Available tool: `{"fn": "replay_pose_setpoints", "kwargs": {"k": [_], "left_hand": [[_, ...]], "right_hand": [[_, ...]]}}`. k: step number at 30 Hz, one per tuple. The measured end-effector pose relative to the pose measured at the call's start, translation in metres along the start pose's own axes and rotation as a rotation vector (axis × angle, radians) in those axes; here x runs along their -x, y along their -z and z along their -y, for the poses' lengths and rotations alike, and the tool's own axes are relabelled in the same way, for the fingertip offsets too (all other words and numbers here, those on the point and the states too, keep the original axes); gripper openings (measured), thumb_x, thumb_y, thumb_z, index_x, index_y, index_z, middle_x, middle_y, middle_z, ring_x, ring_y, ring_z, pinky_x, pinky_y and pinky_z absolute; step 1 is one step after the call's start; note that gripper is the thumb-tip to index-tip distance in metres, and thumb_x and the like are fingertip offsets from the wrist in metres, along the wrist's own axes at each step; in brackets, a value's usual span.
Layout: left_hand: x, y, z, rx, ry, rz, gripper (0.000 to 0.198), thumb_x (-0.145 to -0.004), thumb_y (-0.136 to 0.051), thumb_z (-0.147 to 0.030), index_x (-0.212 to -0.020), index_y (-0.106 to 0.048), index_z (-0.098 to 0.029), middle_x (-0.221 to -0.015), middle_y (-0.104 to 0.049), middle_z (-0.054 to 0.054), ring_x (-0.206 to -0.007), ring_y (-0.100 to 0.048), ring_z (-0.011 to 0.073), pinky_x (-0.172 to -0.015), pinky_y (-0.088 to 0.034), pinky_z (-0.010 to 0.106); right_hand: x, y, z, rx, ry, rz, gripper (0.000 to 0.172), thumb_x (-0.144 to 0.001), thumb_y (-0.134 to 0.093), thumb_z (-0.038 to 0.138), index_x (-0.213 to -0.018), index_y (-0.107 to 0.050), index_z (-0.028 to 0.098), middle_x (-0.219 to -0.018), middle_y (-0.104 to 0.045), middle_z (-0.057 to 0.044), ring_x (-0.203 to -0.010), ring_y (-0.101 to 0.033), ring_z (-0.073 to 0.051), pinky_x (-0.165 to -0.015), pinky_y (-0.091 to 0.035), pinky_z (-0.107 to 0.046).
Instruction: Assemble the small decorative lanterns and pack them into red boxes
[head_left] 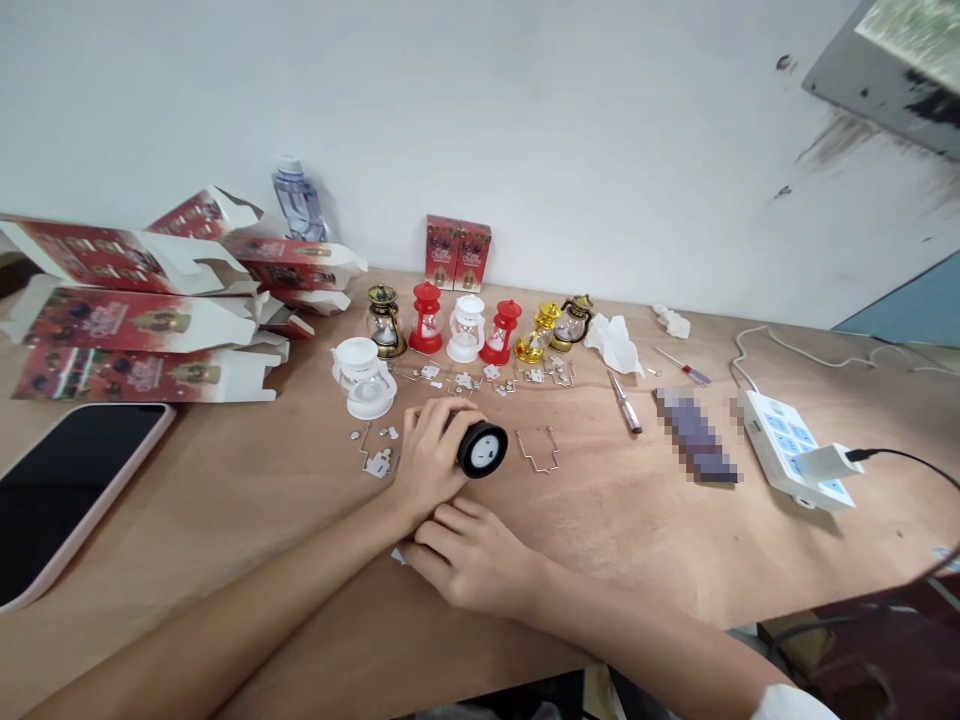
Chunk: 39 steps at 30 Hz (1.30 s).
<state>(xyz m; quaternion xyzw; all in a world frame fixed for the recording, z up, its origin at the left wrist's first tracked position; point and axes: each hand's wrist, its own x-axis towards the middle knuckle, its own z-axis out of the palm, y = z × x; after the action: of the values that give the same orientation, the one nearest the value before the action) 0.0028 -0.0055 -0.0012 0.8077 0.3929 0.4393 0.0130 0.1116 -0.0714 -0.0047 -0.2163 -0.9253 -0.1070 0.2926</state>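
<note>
Left fingers [441, 424] hold a black lantern [484, 451], long axis tipped, base rightward; right fingers' [439, 537] grip unclear.

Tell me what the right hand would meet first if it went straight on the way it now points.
Most likely the left wrist: the right hand points toward it, up and left in the picture. Depth is unclear; they may be touching.

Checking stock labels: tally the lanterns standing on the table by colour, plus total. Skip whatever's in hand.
Red lanterns: 2
White lanterns: 2
Bronze-toned lanterns: 2
Bright gold lantern: 1
Total: 7
Not counted: the black-based piece in the left hand.
</note>
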Motion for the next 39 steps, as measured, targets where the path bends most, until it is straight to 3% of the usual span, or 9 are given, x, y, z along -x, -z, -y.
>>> {"fn": "replay_pose_setpoints", "kwargs": {"k": [12,39], "left_hand": [[-0.0008,0.0005,0.0007,-0.012,-0.018,0.003,0.017,-0.083,-0.052,-0.013,-0.099,-0.058,-0.018,-0.104,-0.062,0.008,-0.095,-0.057,0.0227,-0.078,-0.033,0.036],[-0.0006,0.0001,0.0005,0.0,0.007,0.007,0.017,-0.083,-0.05,-0.013,-0.097,-0.057,-0.019,-0.103,-0.062,0.007,-0.094,-0.057,0.0217,-0.08,-0.033,0.036]], "right_hand": [[-0.0049,0.0017,0.0024,0.042,0.092,-0.031,0.018,-0.084,-0.053,0.011,-0.068,-0.06,0.015,-0.064,-0.057,0.001,-0.058,-0.046,-0.013,-0.057,-0.032,-0.028],[-0.004,-0.0033,-0.0023,0.113,0.041,-0.068,0.022,-0.084,-0.048,0.009,-0.064,-0.049,0.018,-0.058,-0.051,0.002,-0.053,-0.045,-0.011,-0.053,-0.03,-0.026]]}}
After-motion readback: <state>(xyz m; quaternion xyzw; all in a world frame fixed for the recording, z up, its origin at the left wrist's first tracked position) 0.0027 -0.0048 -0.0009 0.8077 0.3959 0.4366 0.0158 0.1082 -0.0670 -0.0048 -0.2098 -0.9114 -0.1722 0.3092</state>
